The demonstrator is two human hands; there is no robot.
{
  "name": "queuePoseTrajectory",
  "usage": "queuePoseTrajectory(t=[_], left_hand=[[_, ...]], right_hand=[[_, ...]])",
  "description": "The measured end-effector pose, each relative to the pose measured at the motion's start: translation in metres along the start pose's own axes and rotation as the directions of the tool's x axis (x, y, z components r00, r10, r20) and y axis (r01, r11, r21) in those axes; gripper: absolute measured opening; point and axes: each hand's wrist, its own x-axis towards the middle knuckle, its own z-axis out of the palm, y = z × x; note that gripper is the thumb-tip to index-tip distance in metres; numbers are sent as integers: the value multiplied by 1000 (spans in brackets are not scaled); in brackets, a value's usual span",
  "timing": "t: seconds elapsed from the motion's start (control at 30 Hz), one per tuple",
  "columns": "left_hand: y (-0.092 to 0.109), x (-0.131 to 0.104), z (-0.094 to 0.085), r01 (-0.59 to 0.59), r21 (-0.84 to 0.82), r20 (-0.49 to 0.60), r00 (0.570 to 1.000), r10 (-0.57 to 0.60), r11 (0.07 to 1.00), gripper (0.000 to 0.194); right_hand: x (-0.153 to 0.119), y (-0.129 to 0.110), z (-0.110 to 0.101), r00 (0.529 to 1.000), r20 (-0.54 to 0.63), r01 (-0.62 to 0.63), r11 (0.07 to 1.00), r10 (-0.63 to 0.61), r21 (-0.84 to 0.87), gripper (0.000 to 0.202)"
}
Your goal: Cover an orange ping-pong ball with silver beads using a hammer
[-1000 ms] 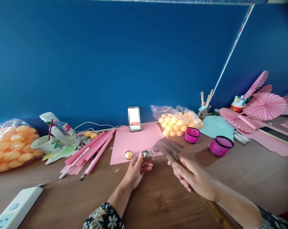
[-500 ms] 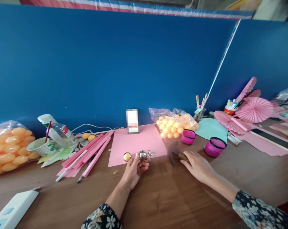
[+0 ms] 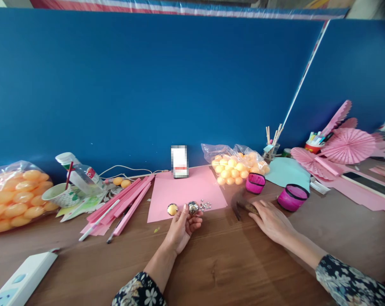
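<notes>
My left hand (image 3: 183, 227) is closed on a shiny, dark-and-gold decorated ball (image 3: 193, 208) near the front edge of a pink sheet (image 3: 186, 191). Small silvery beads (image 3: 205, 205) lie just right of the ball. To its left rests a yellow ball with a dark, sparkly rim (image 3: 172, 209). My right hand (image 3: 270, 216) is wrapped round the wooden handle of a hammer (image 3: 250, 207); its dark head (image 3: 239, 207) is at the tabletop, right of the pink sheet. Whether the head touches the table is unclear.
A phone (image 3: 179, 162) stands at the pink sheet's back. Bagged orange balls (image 3: 232, 170) and two magenta containers (image 3: 255, 183) (image 3: 292, 197) are to the right. Pink strips (image 3: 119, 204), a paper cup (image 3: 61, 195) and a power strip (image 3: 23, 278) lie left; pink fans (image 3: 348, 145) stand far right.
The view has shifted, moving the scene slightly right in the picture. The hammer head looks less blurred. Both hands keep their holds.
</notes>
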Motion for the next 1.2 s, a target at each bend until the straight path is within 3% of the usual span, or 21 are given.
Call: queuePoseTrajectory(t=[0.57,0.77,0.9,1.0,1.07,1.2], left_hand=[[-1,0,-2,-7,6,7,1000,7,1000,32],[-1,-1,-2,-2,-11,2,1000,2,1000,32],[-1,-1,-1,-18,-1,17,1000,18,1000,31],[2,-2,3,-78,-6,31,996,78,997,28],[6,-5,6,-123,-17,15,992,124,992,27],[24,-13,10,-194,12,-48,980,194,981,28]], right_hand=[[3,12,4,988,-6,152,987,-153,-51,33],[2,11,0,993,-35,108,991,-111,-75,37],[-4,-25,-21,986,-156,71,997,-65,32,39],[-9,-74,-33,955,-95,293,936,-279,195,28],[-8,-107,-32,888,-17,447,854,-459,267,18],[7,-151,-17,812,32,553,785,-583,279,18]])
